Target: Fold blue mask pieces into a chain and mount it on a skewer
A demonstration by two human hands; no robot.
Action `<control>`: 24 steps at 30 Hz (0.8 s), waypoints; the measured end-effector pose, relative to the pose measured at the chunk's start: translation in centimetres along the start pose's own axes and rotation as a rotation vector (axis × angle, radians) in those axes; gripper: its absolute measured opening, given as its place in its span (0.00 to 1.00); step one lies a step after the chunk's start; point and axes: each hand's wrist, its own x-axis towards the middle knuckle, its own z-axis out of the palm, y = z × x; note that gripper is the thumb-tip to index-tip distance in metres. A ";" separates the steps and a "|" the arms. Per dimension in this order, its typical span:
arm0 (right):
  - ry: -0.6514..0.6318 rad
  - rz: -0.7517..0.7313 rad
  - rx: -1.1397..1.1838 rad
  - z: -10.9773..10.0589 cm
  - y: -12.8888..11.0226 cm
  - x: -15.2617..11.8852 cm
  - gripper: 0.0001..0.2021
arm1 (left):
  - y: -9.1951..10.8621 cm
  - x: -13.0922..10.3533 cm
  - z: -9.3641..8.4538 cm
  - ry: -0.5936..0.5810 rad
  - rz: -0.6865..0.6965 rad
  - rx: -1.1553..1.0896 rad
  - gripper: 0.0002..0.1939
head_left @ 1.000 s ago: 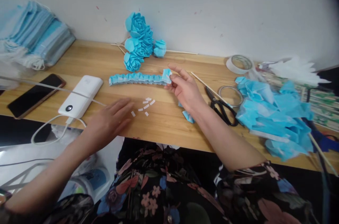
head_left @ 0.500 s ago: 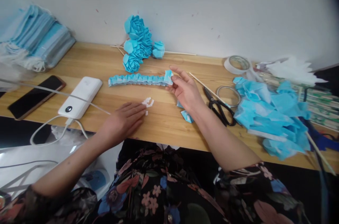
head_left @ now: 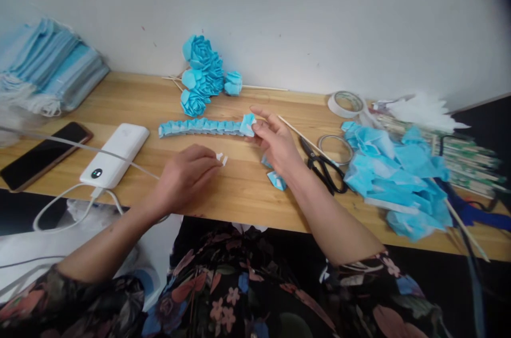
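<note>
A row of overlapping folded blue petals (head_left: 199, 127) lies across the middle of the wooden table. At its right end, my right hand (head_left: 277, 143) pinches one blue petal (head_left: 246, 124) with a white patch on its edge, while the other fingers stay spread. My left hand (head_left: 187, 175) is nearer the table's front edge, its fingers bent and drawn together on small white scraps (head_left: 221, 158); some scraps show beyond the fingertips. Below my right wrist lies a loose blue petal (head_left: 276, 181), partly covered.
Blue flowers (head_left: 202, 74) on sticks lie by the wall. To the right are scissors (head_left: 325, 167), tape rolls (head_left: 346, 104), a thin stick and crumpled blue fabric (head_left: 399, 173). Leftward are a white power bank (head_left: 115, 154), a phone (head_left: 46, 154) and stacked masks (head_left: 51, 66); a cable crosses above them.
My left hand's flat fingers have bent and closed over the white scraps, fewer of which now show. My right hand keeps hold of the petal. The whole view has shifted slightly.
</note>
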 end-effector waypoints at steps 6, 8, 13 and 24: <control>0.008 -0.093 -0.181 0.1 -0.7 -0.3 0.20 | 0.5 5.7 -1.3 0.121 -0.227 -0.198 0.12; 0.023 -0.122 -0.237 0.0 -0.7 -0.3 0.21 | 0.0 7.7 -1.2 0.104 -0.327 -0.301 0.12; 0.014 -0.197 -0.280 -0.3 -0.6 0.0 0.22 | -1.5 11.0 -0.5 -0.071 -0.370 -0.602 0.18; 0.027 -0.190 -0.260 -0.4 -0.5 0.0 0.21 | -2.1 10.3 2.1 -0.071 -0.403 -0.678 0.12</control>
